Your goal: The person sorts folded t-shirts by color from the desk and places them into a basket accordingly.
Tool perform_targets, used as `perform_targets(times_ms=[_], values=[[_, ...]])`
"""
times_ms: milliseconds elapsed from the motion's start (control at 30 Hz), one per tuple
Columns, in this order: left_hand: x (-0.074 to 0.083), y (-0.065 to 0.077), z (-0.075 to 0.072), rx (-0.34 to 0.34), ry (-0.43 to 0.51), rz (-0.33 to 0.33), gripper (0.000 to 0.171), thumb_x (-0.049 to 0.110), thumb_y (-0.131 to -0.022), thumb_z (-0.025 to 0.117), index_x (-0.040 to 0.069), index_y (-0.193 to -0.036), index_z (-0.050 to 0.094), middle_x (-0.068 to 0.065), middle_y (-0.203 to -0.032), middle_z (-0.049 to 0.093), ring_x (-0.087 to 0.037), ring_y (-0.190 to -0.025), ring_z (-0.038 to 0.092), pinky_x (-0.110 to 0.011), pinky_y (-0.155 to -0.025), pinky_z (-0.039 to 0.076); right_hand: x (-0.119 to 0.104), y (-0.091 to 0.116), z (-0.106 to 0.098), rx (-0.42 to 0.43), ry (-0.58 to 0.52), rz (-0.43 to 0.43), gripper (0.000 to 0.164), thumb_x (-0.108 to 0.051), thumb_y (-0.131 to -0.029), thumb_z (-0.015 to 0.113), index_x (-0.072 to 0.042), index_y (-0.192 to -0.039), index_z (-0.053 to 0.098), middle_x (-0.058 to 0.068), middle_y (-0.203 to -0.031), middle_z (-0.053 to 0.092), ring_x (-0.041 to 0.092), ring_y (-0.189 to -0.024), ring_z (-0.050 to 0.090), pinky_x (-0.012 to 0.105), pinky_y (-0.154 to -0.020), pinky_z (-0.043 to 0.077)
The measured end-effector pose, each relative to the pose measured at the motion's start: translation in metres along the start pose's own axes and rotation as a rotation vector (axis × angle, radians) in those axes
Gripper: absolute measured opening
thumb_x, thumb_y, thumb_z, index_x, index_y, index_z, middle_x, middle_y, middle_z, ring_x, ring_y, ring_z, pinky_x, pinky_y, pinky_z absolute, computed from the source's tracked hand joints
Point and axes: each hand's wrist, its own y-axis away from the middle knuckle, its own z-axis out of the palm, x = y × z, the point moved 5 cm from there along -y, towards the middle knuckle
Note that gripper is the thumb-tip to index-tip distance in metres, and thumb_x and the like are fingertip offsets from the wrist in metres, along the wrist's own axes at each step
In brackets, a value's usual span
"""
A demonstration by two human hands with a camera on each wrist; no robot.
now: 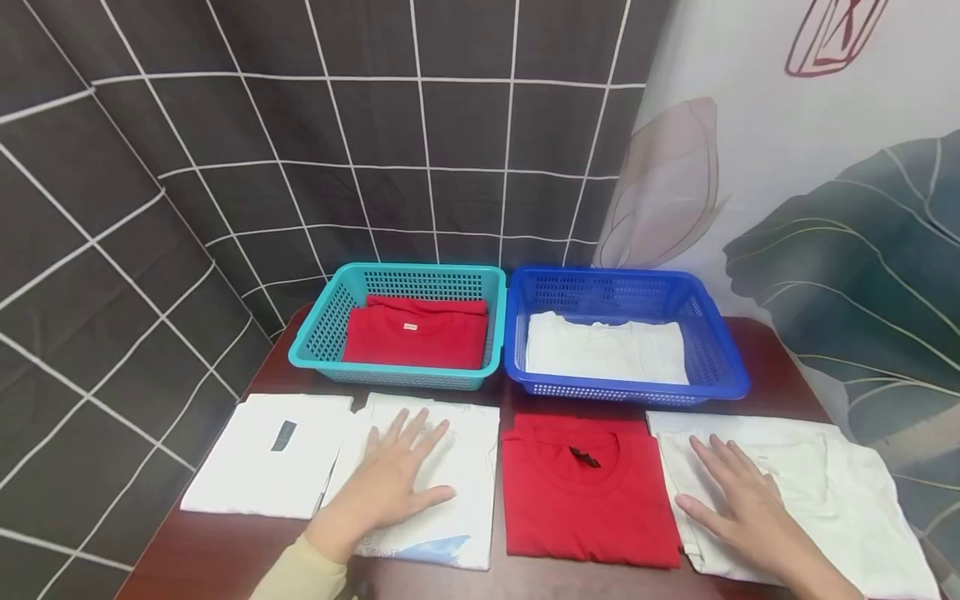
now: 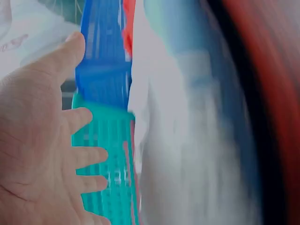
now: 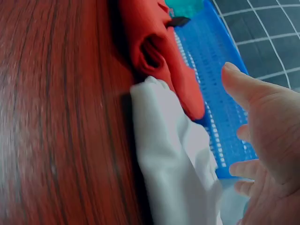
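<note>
My left hand (image 1: 393, 475), fingers spread, is over a folded white T-shirt (image 1: 472, 492) with a blue print near its lower edge. In the left wrist view its palm and straight fingers (image 2: 91, 183) show with nothing in them. Over the folded white shirts (image 1: 855, 500) at the right is my right hand (image 1: 750, 508), its fingers extended and holding nothing. Between the two hands lies a folded red T-shirt (image 1: 592, 508) with a dark neck label. The right wrist view shows the rolled edge of the white shirt (image 3: 164, 150) below that palm.
A teal basket (image 1: 405, 379) holding folded red shirts (image 1: 420, 337) stands at the back left. Beside it, a blue basket (image 1: 720, 358) contains a folded white shirt (image 1: 607, 350). Another folded white shirt (image 1: 255, 458) lies far left on the brown table (image 1: 187, 550). A dark grid-patterned curtain (image 1: 465, 125) hangs behind.
</note>
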Motion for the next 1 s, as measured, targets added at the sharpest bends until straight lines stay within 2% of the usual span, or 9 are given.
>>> perform_targets(times_ms=[167,400,533,767,867,933,1000], values=[[0.033,-0.011,0.016,-0.04,-0.022,0.064,0.088,0.078,-0.08,0.046,0.029,-0.151,0.031,-0.01,-0.155,0.029,-0.04,-0.142,0.02,-0.072,-0.102,0.021,-0.011,-0.006,0.012,-0.08,-0.003,0.021,0.086,-0.048,-0.08,0.073,-0.016,-0.15,0.035,0.03,-0.145,0.035,0.049,-0.134,0.023,0.08,-0.096,0.007],[0.075,-0.022,0.041,-0.164,-0.03,0.104,0.089,0.081,-0.079,0.042,0.031,-0.152,0.028,-0.005,-0.156,0.028,-0.037,-0.143,0.019,-0.073,-0.102,0.019,-0.022,-0.009,0.031,-0.164,0.026,0.041,0.089,-0.06,-0.076,0.07,-0.015,-0.147,0.041,0.027,-0.145,0.036,0.049,-0.133,0.024,0.081,-0.094,0.006],[0.087,-0.026,0.051,-0.204,-0.043,0.116,0.09,0.083,-0.078,0.04,0.031,-0.152,0.029,-0.003,-0.154,0.032,-0.038,-0.143,0.02,-0.073,-0.102,0.018,-0.026,-0.009,0.038,-0.194,0.05,0.042,0.09,-0.063,-0.073,0.07,-0.013,-0.144,0.045,0.026,-0.144,0.038,0.049,-0.133,0.024,0.081,-0.095,0.005],[0.102,-0.029,0.05,-0.189,-0.067,0.121,0.091,0.08,-0.079,0.044,0.027,-0.152,0.03,-0.009,-0.152,0.036,-0.038,-0.143,0.02,-0.065,-0.109,0.015,-0.038,-0.008,0.046,-0.199,0.006,-0.02,0.084,-0.06,-0.075,0.071,-0.015,-0.142,0.048,0.03,-0.14,0.041,0.049,-0.132,0.027,0.076,-0.1,0.011],[0.108,-0.03,0.048,-0.174,-0.006,0.117,0.09,0.076,-0.08,0.049,0.023,-0.151,0.034,-0.013,-0.148,0.04,-0.035,-0.144,0.017,-0.058,-0.113,0.012,-0.042,-0.009,0.047,-0.181,0.003,-0.023,0.084,-0.058,-0.072,0.075,-0.013,-0.139,0.051,0.029,-0.137,0.044,0.047,-0.129,0.033,0.071,-0.099,0.026],[0.112,-0.033,0.046,-0.166,0.081,0.1,0.087,0.071,-0.082,0.053,0.02,-0.149,0.037,-0.013,-0.145,0.045,-0.034,-0.144,0.019,-0.054,-0.115,0.013,-0.045,-0.011,0.046,-0.162,-0.004,-0.021,0.083,-0.054,-0.07,0.078,-0.011,-0.137,0.053,0.026,-0.133,0.048,0.044,-0.123,0.039,0.066,-0.095,0.037],[0.115,-0.036,0.044,-0.161,0.194,0.076,0.083,0.065,-0.083,0.057,0.016,-0.148,0.04,-0.012,-0.142,0.049,-0.032,-0.142,0.026,-0.049,-0.114,0.02,-0.049,-0.013,0.046,-0.138,-0.016,-0.018,0.082,-0.05,-0.069,0.082,-0.01,-0.135,0.055,0.023,-0.127,0.052,0.041,-0.116,0.046,0.061,-0.089,0.045]])
